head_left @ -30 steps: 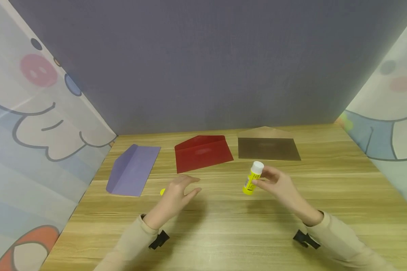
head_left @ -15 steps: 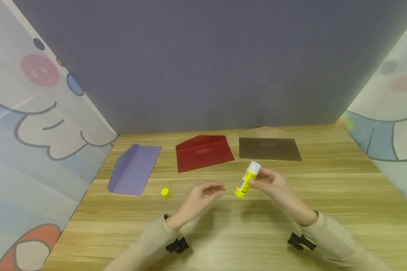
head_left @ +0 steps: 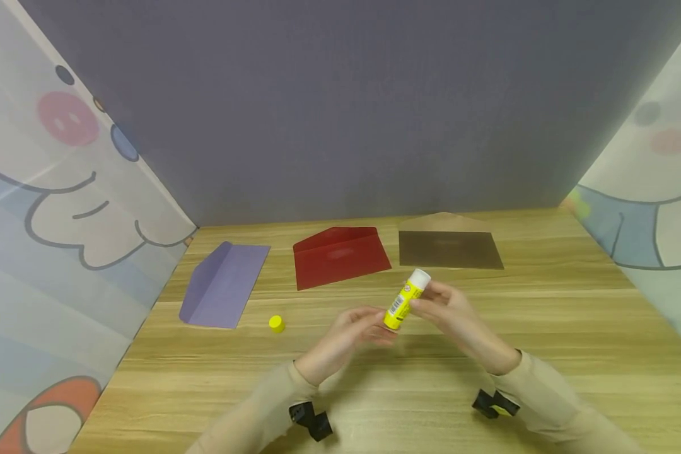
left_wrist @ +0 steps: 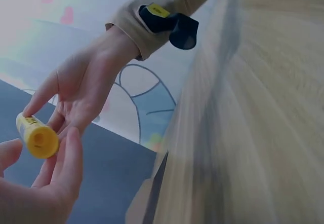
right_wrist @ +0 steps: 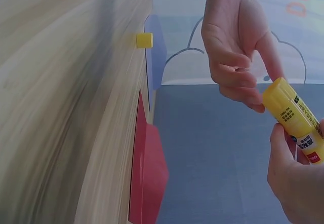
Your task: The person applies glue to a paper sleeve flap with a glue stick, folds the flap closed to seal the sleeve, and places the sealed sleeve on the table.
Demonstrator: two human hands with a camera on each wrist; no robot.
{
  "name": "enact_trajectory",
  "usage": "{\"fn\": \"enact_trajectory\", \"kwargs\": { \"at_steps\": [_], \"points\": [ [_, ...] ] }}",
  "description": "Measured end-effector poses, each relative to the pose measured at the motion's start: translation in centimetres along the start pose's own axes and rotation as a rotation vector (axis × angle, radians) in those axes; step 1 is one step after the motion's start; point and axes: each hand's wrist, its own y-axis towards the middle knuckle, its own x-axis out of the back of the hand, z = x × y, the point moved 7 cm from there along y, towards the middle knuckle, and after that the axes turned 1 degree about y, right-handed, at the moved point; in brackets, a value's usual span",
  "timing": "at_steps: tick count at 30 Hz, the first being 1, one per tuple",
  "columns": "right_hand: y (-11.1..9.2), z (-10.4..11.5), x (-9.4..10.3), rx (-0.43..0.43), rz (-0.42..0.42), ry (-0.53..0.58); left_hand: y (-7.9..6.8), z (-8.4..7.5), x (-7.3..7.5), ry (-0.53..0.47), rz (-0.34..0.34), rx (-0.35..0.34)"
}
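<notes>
A yellow glue stick [head_left: 404, 302], its white end uppermost, leans to the right in the head view. My right hand [head_left: 459, 321] holds it between thumb and fingers near the middle of its barrel. My left hand [head_left: 349, 334] has its thumb and fingers spread around the lower yellow end [left_wrist: 42, 142], fingertips right beside it. In the right wrist view, the left hand [right_wrist: 233, 46] reaches down to the same end of the barrel. A small yellow cap [head_left: 277, 324] stands on the table, left of both hands.
Three envelopes with raised flaps lie along the back of the wooden table [head_left: 374, 403]: a purple one [head_left: 227, 287] at left, a red one [head_left: 340, 258] in the middle, a brown one [head_left: 451, 249] at right. A grey panel [head_left: 346, 113] rises behind them.
My left hand has moved right, from beside the yellow cap to the lower end of the glue stick. My right hand has brought the stick slightly left and tilted it more.
</notes>
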Motion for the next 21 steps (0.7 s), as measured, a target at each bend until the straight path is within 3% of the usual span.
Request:
{"fn": "enact_trajectory", "kwargs": {
  "at_steps": [6, 12, 17, 21],
  "points": [
    [0.28, -0.06, -0.3, 0.015, 0.035, 0.052, 0.09, 0.38, -0.68, -0.152, 0.085, 0.051],
    [0.52, -0.31, -0.36, 0.013, 0.046, 0.066, 0.2, 0.6, -0.85, -0.268, 0.085, 0.1],
    [0.54, -0.53, -0.36, 0.001, 0.044, 0.085, 0.28, 0.45, -0.77, -0.309, 0.053, 0.074],
    [0.5, -0.59, -0.39, -0.006, 0.019, 0.116, 0.4, 0.07, -0.63, -0.269, 0.019, 0.008]
  ]
}}
